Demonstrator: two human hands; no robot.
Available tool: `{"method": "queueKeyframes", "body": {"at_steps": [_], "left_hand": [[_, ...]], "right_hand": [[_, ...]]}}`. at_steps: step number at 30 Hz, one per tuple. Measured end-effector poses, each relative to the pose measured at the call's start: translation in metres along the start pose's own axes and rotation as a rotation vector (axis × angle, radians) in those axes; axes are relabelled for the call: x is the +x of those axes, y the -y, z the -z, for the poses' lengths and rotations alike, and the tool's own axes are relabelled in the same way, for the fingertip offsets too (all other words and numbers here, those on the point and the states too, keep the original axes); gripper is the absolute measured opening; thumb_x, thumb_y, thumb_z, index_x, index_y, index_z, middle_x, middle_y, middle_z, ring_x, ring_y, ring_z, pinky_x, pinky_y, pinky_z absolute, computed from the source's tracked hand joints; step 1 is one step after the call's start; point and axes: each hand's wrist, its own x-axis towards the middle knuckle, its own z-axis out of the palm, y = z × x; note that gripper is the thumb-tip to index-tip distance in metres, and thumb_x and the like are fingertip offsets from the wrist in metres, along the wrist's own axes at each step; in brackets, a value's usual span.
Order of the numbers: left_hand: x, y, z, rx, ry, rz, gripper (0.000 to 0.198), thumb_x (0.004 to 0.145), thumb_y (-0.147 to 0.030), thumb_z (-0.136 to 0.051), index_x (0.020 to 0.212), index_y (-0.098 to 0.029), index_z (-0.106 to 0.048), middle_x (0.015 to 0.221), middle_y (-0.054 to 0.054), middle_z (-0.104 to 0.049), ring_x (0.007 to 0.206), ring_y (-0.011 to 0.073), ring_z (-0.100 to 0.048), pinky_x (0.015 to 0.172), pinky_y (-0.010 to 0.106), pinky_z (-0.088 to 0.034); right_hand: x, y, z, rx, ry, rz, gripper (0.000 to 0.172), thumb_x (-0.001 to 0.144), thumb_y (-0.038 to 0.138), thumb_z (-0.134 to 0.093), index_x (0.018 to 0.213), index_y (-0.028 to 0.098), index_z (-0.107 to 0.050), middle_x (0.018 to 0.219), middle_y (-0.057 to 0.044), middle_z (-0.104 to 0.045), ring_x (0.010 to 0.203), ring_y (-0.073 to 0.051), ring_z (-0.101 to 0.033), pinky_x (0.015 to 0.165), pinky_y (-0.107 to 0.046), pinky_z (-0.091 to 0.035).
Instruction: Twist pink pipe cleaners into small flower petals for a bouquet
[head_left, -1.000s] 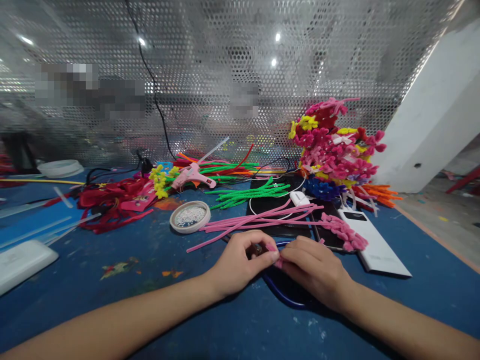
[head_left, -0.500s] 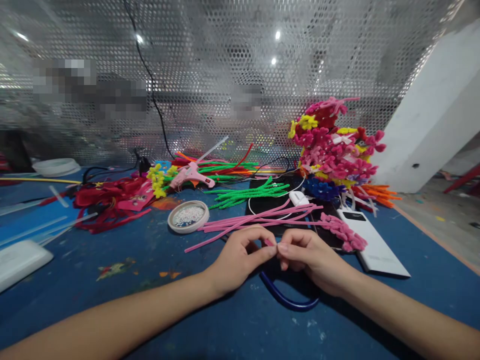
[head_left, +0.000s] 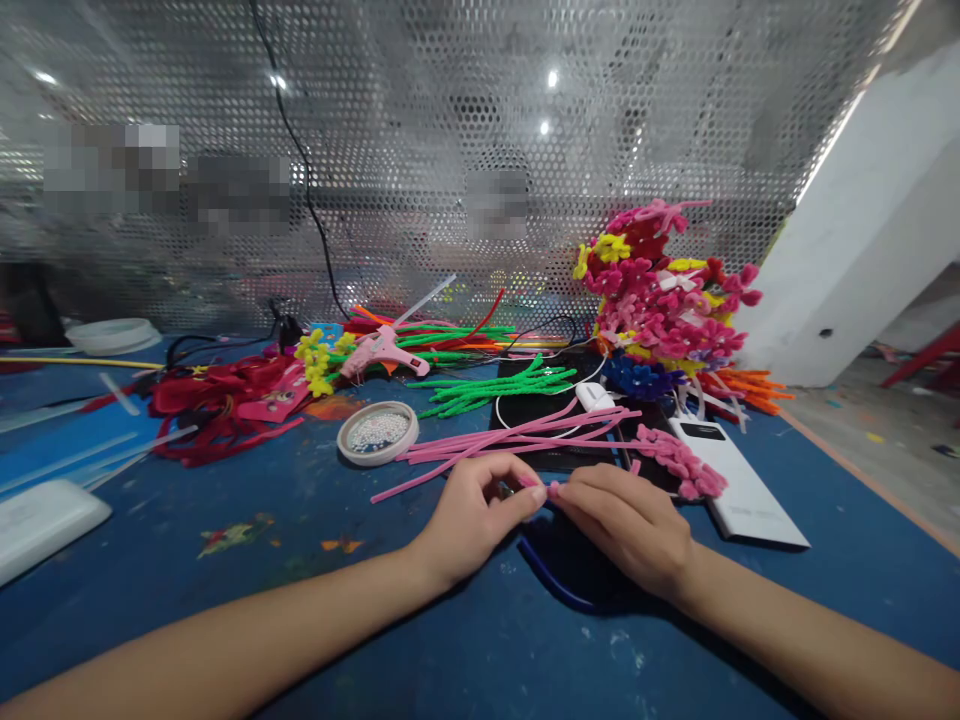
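My left hand [head_left: 472, 515] and my right hand [head_left: 626, 520] meet fingertip to fingertip over the blue table [head_left: 300, 560]. Both pinch a short piece of pink pipe cleaner [head_left: 550, 489] between thumb and forefinger. A dark blue loop [head_left: 559, 590] lies on the table under my right hand. Just behind my hands lies a bundle of long pink pipe cleaners [head_left: 517, 435], and a row of small pink bent pieces [head_left: 679, 462] rests to the right.
A round tin of white beads [head_left: 377, 433], green pipe cleaners [head_left: 495, 388], a pink glue gun [head_left: 382, 352], red ribbon scraps [head_left: 225, 405], a pile of pipe-cleaner flowers [head_left: 660, 300], a white power bank [head_left: 739, 485] and a black pad [head_left: 555, 410] sit behind. Perforated metal screen at back.
My hands stayed joined on the pink piece, lifted slightly half a second ago, and now sit lower again with my right fingers working over it.
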Motion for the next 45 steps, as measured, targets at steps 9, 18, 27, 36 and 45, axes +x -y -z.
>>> {"method": "queueKeyframes", "body": {"at_steps": [9,18,27,36,45], "left_hand": [[0.001,0.004,-0.002,-0.049,0.023,-0.019,0.02,0.076,-0.032,-0.06,0.072,-0.014,-0.056,0.063,-0.001,-0.054,0.057,0.0113,-0.049,0.056,0.024,-0.041],[0.002,-0.001,-0.002,-0.042,-0.027,-0.023,0.016,0.073,-0.029,-0.062,0.07,-0.014,-0.058,0.062,-0.001,-0.054,0.056,0.0107,-0.05,0.056,0.022,-0.04],[0.0,-0.003,-0.003,-0.083,-0.015,-0.001,0.018,0.073,-0.031,-0.063,0.069,-0.014,-0.056,0.061,-0.001,-0.055,0.054,0.0107,-0.051,0.053,0.022,-0.04],[-0.002,-0.003,-0.003,0.053,-0.077,-0.087,0.012,0.077,-0.025,-0.059,0.072,-0.014,-0.059,0.065,-0.001,-0.055,0.058,0.0104,-0.05,0.054,0.021,-0.037],[-0.005,-0.002,0.0,-0.115,0.064,-0.141,0.014,0.079,-0.028,-0.059,0.074,-0.015,-0.056,0.073,-0.001,-0.053,0.065,0.01,-0.048,0.06,0.021,-0.038]], "right_hand": [[0.002,0.002,0.001,-0.024,0.009,0.005,0.038,0.082,0.004,-0.056,0.119,0.013,-0.054,0.099,-0.012,-0.065,0.088,-0.019,-0.062,0.073,-0.033,-0.055],[0.015,0.007,-0.004,-0.061,-0.047,-0.113,0.013,0.085,0.011,-0.054,0.094,0.015,-0.063,0.081,-0.007,-0.066,0.073,-0.014,-0.063,0.068,-0.026,-0.055],[0.016,0.007,0.01,-0.201,0.096,0.082,0.027,0.09,0.011,-0.043,0.113,0.012,-0.058,0.085,-0.01,-0.067,0.074,-0.018,-0.063,0.061,-0.028,-0.051],[0.038,0.029,0.005,0.5,0.162,-0.956,0.019,0.083,0.029,-0.056,0.068,0.017,-0.059,0.059,0.001,-0.053,0.052,-0.01,-0.047,0.047,-0.022,-0.038],[0.041,0.031,0.011,1.443,0.293,-1.399,0.03,0.071,0.038,-0.069,0.066,0.016,-0.05,0.052,0.007,-0.044,0.038,-0.001,-0.028,0.038,-0.017,-0.017]]}}
